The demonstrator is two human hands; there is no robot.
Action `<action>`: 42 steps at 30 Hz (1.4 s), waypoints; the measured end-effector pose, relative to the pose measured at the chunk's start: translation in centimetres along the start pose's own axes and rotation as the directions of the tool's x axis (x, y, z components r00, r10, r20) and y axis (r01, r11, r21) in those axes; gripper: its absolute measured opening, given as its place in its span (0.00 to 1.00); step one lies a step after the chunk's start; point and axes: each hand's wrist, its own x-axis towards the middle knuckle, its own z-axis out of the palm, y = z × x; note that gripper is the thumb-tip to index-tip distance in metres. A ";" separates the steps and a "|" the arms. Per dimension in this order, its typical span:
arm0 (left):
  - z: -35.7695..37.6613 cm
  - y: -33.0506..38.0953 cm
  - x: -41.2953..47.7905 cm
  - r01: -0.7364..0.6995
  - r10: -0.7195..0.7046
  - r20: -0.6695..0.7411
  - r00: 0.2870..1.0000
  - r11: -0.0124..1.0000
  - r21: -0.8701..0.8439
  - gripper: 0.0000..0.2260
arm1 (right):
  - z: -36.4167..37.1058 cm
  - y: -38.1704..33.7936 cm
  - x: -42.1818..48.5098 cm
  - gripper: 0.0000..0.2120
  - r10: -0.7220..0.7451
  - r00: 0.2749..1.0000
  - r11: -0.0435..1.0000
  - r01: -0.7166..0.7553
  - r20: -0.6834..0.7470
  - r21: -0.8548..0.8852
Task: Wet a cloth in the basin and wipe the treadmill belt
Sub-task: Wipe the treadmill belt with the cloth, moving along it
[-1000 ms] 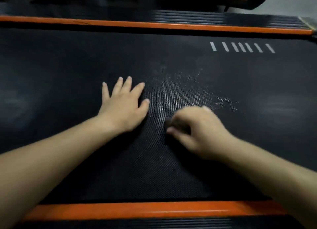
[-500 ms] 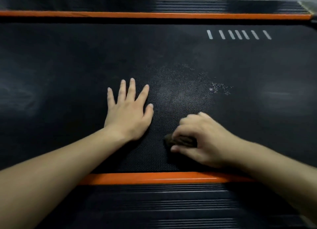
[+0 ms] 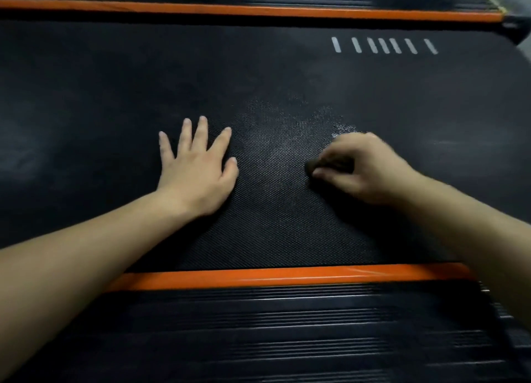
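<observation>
Belt wipe under way

Right hand (image 3: 362, 167) is curled tight around a dark wad of cloth (image 3: 311, 164), pressed to the treadmill belt (image 3: 273, 224) beside a damp, speckled patch (image 3: 324, 118). Left hand (image 3: 198, 167) lies flat and spread, empty. I'd press firmly and overlap strokes between the orange rails (image 3: 287, 276).

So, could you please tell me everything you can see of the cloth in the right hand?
Only a small dark, brownish-grey wad of the cloth shows, poking out left of the right hand. The curled fingers bunch it and cover the rest. It sits pressed on the black textured treadmill belt, beside a lighter, speckled patch. Motion blur hides its weave and wetness.
</observation>
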 end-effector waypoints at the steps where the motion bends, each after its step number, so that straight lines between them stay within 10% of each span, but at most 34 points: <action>1: -0.1 0.4 0.1 -0.012 0.011 -0.009 1.000 1.000 -0.014 0.28 | -0.2 0.5 -0.1 0.18 0.042 0.998 0.999 -0.042 -0.041 -0.005; 9: 0.6 6.0 3.0 -0.054 0.054 -0.010 0.999 0.997 -0.046 0.27 | -0.1 0.2 -2.8 0.11 -0.192 0.971 0.980 0.196 0.140 -0.016; 14: 1.5 6.0 2.9 -0.044 0.044 -0.012 0.999 0.999 0.003 0.27 | -1.8 6.5 2.1 0.16 0.252 0.945 0.954 -0.279 -0.207 -0.109; 21: 1.3 6.3 2.8 -0.033 0.033 -0.020 0.999 0.999 0.036 0.28 | -0.1 1.5 -1.5 0.14 -0.177 0.979 0.982 0.182 0.100 -0.043; 26: 1.2 6.4 2.8 -0.026 0.026 -0.002 1.000 0.999 0.033 0.27 | -1.0 7.3 5.5 0.14 0.276 0.929 0.942 -0.313 -0.245 -0.124; 32: 0.9 6.8 2.8 -0.019 0.018 0.013 1.000 0.998 0.055 0.29 | 0.7 3.1 3.2 0.17 -0.067 0.998 0.992 0.065 -0.011 -0.112; 38: -0.3 6.5 3.8 -0.058 0.058 0.049 0.997 0.998 0.001 0.27 | -1.1 9.4 9.8 0.15 0.362 0.877 0.896 -0.421 -0.316 -0.141; 42: -1.0 6.2 7.7 -0.119 0.119 -0.021 0.993 0.993 0.013 0.28 | 0.9 6.0 8.5 0.12 0.175 0.965 0.974 -0.198 -0.194 -0.111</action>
